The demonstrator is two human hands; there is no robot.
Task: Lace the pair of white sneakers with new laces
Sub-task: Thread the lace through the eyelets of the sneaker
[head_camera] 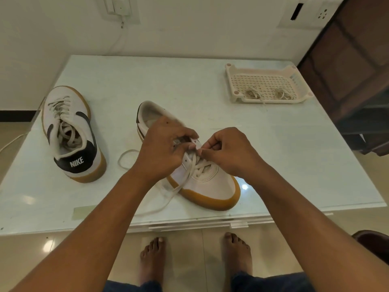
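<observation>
Left hand [166, 148] gripped the white low-top sneaker with gum-brown sole [210, 190] at the upper eyelet row, fingers curled over the flap edge. Right hand [229, 152] pinched the flat white lace [196, 165] between thumb and forefinger, with the other fingers curled in. The lace tip was hidden under the fingers.

The sneaker sat sole-down on the pale glass-topped table [294, 161], mid-table and near the front edge. Its long axis ran diagonally, heel far-left and toe near-right, pointing toward the person's right side. The lower eyelets were crossed and the upper ones open. One loose lace end trailed off the near-left side toward the table edge, and a loop lay on the glass just left of the sneaker.

Handling, judged: the lace was light and limp and would not push through by its body, so it should be taken at the stiff tip. The sneaker was light and likely to slide on glass. The eyelet flap looked fairly stiff, so it was best steadied right beside the target hole.

The second white sneaker with black heel tab [69, 127] sat well apart to the left, laced, toe pointing away. The cream perforated plastic tray [267, 81] at far right held two bundled laces [252, 94].
</observation>
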